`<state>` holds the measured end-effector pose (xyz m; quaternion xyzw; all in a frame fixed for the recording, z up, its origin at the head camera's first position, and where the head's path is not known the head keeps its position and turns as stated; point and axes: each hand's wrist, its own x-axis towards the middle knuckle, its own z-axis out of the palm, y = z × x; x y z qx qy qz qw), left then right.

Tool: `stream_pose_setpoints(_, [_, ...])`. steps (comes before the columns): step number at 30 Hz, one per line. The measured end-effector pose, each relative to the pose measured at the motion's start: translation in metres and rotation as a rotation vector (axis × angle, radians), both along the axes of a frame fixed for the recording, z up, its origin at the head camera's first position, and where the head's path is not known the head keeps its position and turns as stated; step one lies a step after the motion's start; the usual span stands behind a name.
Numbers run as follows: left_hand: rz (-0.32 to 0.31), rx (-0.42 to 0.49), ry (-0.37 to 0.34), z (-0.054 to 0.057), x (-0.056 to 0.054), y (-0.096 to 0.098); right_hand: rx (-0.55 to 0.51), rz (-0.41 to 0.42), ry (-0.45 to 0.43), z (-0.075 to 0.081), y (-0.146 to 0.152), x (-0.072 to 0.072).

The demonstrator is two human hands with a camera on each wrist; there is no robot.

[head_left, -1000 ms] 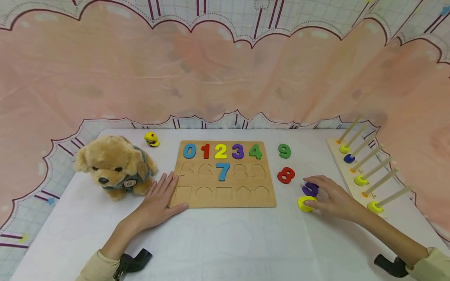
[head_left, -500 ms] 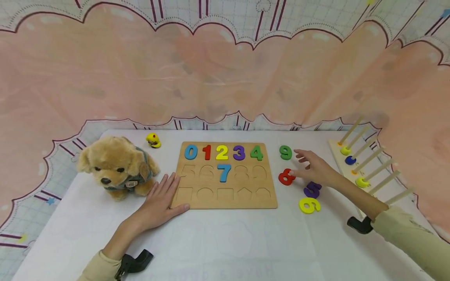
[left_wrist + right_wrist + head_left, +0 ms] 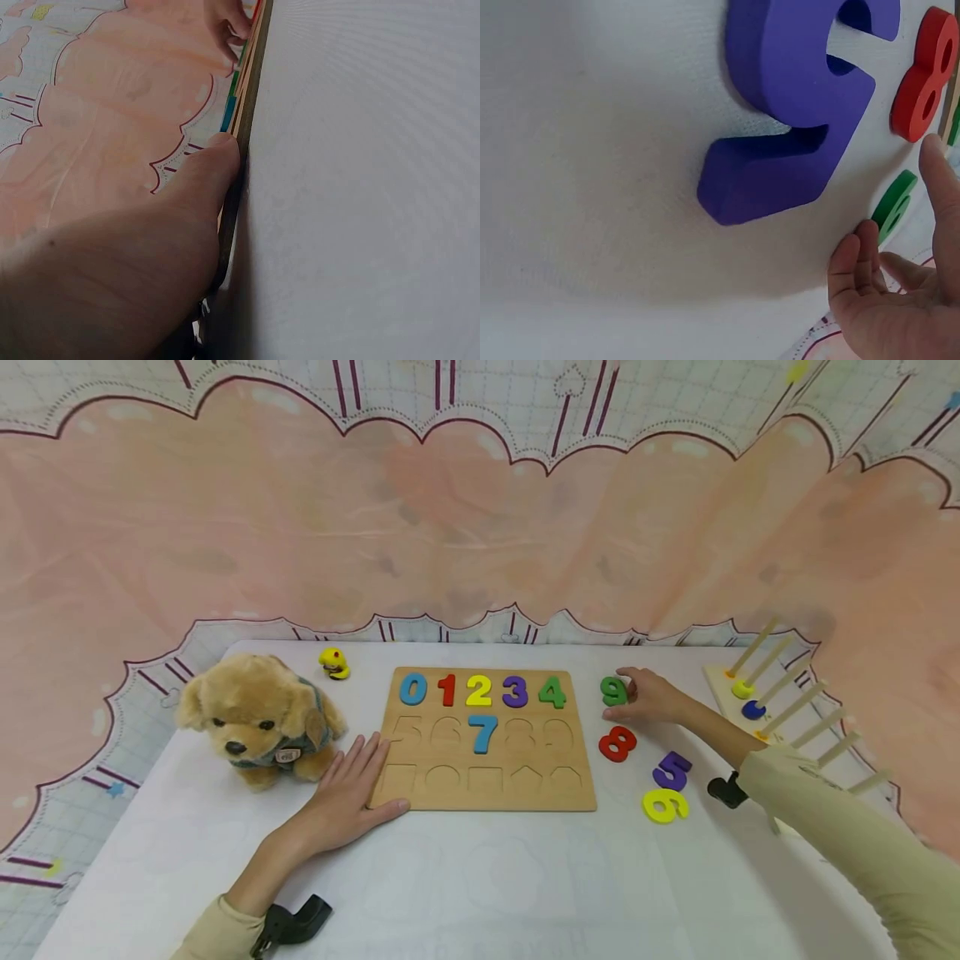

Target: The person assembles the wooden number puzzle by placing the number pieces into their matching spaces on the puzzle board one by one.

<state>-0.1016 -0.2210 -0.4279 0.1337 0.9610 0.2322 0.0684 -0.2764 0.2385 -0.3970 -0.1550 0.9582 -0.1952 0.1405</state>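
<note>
In the head view, my left hand (image 3: 341, 802) lies flat with fingers spread at the left edge of a wooden number board (image 3: 457, 792). Its thumb rests on the board's lower left corner. My right hand (image 3: 652, 696) is at the green number 9 (image 3: 612, 691), right of the board. Its fingers and thumb are spread to either side of the 9; the right wrist view shows the thumb apart from it. Just nearer lies the red number 8 (image 3: 617, 744). The purple number 5 (image 3: 672, 771) and yellow number 6 (image 3: 664, 806) lie below the right forearm.
Seated in the board are several numbers, with a blue 7 (image 3: 482, 734) in the middle row. A plush dog (image 3: 255, 718) sits at left, near a small yellow toy (image 3: 334, 663). A pegged rack (image 3: 723, 693) stands at right, partly behind the right sleeve.
My right hand has left the purple 5 and yellow 6, passed over the red 8 and reached the green 9. The left hand has stayed on the board's edge.
</note>
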Motion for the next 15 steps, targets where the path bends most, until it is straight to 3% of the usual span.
stream_pose_setpoints(11, [0.0, -0.002, -0.007, 0.0021, 0.0002, 0.0005, -0.026, -0.015, 0.019, -0.0025, 0.0019, -0.0045])
stream_pose_setpoints(15, [0.003, -0.004, -0.01, 0.0026, 0.0012, 0.0002, -0.058, -0.029, 0.072, -0.0028, -0.0012, -0.0034])
